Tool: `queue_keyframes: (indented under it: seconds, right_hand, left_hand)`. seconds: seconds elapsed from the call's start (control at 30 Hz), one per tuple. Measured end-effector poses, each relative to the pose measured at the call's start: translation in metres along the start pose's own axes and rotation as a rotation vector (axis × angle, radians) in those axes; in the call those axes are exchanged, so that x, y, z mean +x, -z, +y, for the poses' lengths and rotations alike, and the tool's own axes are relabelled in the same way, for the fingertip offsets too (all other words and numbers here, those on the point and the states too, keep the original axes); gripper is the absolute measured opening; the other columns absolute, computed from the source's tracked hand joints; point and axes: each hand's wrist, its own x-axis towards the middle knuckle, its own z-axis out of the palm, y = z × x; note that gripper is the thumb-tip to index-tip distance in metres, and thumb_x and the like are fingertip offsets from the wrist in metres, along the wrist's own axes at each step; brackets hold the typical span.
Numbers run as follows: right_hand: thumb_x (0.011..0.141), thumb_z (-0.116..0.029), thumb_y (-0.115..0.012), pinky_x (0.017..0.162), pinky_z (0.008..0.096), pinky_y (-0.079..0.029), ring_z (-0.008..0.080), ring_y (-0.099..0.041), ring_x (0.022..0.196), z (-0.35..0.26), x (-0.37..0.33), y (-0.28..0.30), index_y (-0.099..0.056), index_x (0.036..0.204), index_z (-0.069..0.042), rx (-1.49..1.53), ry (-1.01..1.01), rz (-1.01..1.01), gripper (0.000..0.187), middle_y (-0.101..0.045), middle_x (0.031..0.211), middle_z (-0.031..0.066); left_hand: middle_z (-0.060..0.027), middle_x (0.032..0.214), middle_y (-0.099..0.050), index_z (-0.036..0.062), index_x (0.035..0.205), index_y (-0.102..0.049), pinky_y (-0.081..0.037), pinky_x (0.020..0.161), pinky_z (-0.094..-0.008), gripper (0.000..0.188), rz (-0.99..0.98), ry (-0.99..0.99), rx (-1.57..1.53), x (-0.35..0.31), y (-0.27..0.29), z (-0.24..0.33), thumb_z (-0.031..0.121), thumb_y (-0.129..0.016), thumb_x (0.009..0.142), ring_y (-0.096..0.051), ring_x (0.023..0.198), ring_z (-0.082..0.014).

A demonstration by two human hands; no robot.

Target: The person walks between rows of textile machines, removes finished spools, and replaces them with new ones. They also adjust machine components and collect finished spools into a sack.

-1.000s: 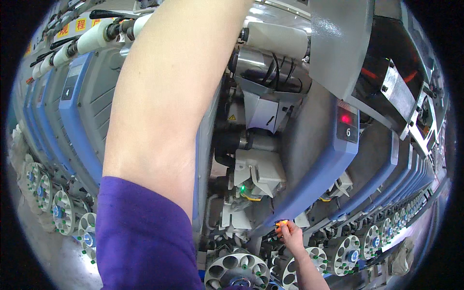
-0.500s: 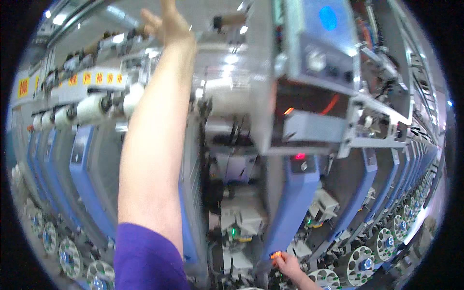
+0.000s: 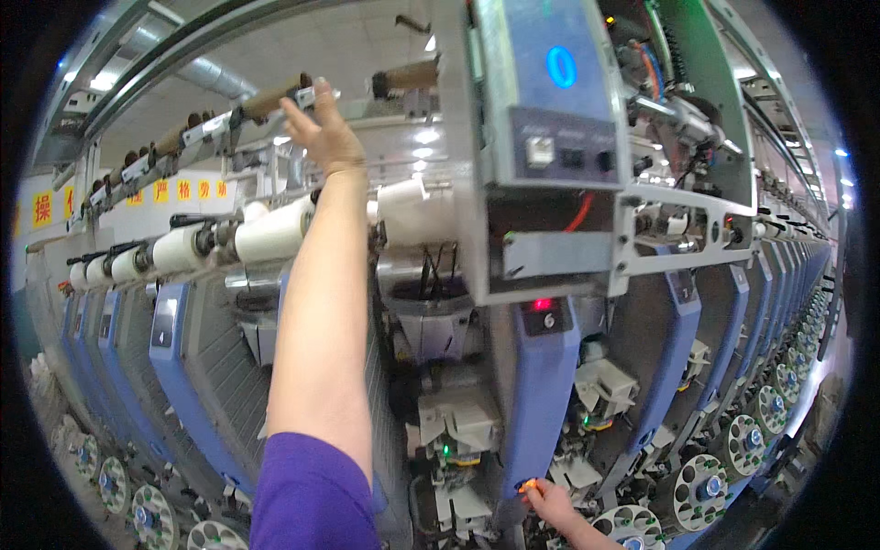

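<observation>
Raised high at upper left, my left hand [image 3: 325, 133] has its fingers spread and holds nothing. Its fingertips overlap a rail of brown tubes and metal holders [image 3: 206, 131]; whether they touch it I cannot tell. Below that hand lie white rolls of yarn [image 3: 275, 229] in a row. At the bottom, my right hand [image 3: 553, 504] has thumb and finger closed at a small orange-lit button [image 3: 526, 486]. This button sits low on a blue machine panel [image 3: 541, 394] that carries a red-lit display [image 3: 547, 317] at its top.
A grey control box [image 3: 561, 110] with a blue-lit ring hangs at upper right above the panel. More blue panels [image 3: 170, 339] run along both sides. Round discs with holes [image 3: 701, 492] line the lower right. Small white mechanisms [image 3: 458, 423] stand beside my right hand.
The view has shifted and sharpened, so the control box sits further left and lower. My left hand appears lower and stays spread. My right hand remains at the orange-lit button.
</observation>
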Motion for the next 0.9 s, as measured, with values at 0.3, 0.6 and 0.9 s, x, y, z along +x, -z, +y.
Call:
queue_keyframes:
  seconds: [0.3,0.6,0.9]
  right_hand:
    - [0.090,-0.024,-0.055,0.061,0.0306,-0.051,0.0178,-0.066,0.066,-0.002,-0.003,-0.001,-0.063,0.094,-0.002,0.062,0.008,0.021,0.024,-0.069,0.075,0.0091]
    - [0.086,-0.030,-0.060,0.056,0.0326,-0.051,0.0222,-0.066,0.059,-0.011,-0.007,0.000,-0.063,0.083,-0.004,-0.003,0.024,0.097,0.027,-0.067,0.067,0.0079]
    - [0.087,-0.016,-0.060,0.055,0.0283,-0.050,0.0153,-0.067,0.061,-0.012,-0.008,0.004,-0.062,0.084,0.000,-0.058,0.027,0.062,0.017,-0.067,0.068,0.0101]
  left_hand:
    - [-0.0232,0.106,-0.062,0.0046,0.108,-0.063,-0.043,0.088,-0.0434,0.039,-0.380,0.168,0.447,-0.103,0.006,-0.122,0.032,-0.039,0.093,-0.056,0.103,-0.0399]
    - [-0.0155,0.098,-0.067,0.0019,0.102,-0.063,-0.048,0.082,-0.0363,0.033,-0.307,-0.067,0.250,-0.094,-0.002,-0.173,0.024,-0.040,0.095,-0.064,0.094,-0.0288]
    - [-0.0115,0.096,-0.066,-0.0008,0.096,-0.062,-0.046,0.088,-0.0330,0.028,-0.435,0.231,-0.087,-0.036,-0.001,-0.171,0.017,-0.041,0.094,-0.061,0.094,-0.0210]
